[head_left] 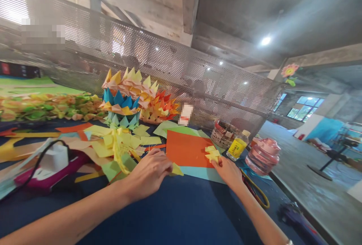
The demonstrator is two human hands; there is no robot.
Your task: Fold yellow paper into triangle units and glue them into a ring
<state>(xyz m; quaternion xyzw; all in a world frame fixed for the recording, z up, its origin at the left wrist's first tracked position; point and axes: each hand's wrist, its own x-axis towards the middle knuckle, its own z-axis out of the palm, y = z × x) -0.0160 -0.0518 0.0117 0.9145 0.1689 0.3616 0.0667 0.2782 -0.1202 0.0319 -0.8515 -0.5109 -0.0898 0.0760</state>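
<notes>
left hand (154,169) pinches a yellow paper piece (177,170); right hand's grip (227,169) closes on folded yellow paper (212,153), apparently steadying it over orange paper (186,149).

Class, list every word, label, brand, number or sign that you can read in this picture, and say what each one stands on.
No text here can be read with certainty.
Yellow label on the small bottle: dark characters, too small and blurred.
Dark box at far left: red patch and pale marks, too blurred.
Small white item against the mesh: red mark, obscured by pixelation.
</notes>
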